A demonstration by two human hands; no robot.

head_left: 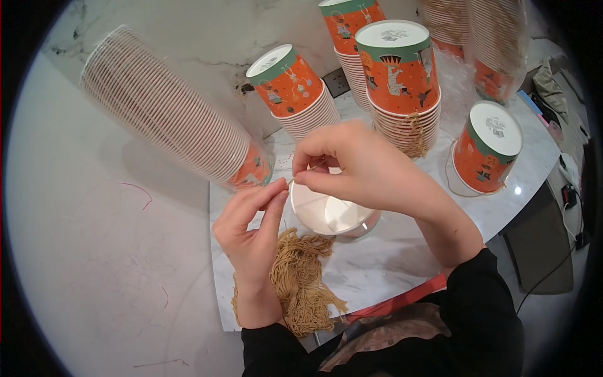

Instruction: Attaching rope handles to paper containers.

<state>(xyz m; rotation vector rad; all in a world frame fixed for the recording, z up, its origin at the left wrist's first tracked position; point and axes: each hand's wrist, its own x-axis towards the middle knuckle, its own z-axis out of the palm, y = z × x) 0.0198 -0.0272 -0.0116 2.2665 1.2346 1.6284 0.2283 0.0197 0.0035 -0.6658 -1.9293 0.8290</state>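
Above an upright paper bucket [303,210] with a white inside, my two hands meet fingertip to fingertip. My left hand [250,220] is closed in a pinch of thumb and forefinger on a thin tan string [290,183]. Slightly higher and to the right, my right hand [352,162] pinches the same string, its other fingers curled and partly hidden. A loose heap of tan strings [304,286] lies on the marble-patterned table [402,251], beside my left forearm and nearer to me than the bucket.
Upside-down orange and green bucket stacks [399,69] stand at the back, one with string hanging on it. Another bucket [487,151] sits upside down at right, string round its base. A long wrapped stack [169,107] leans at left. Cables [568,213] lie far right.
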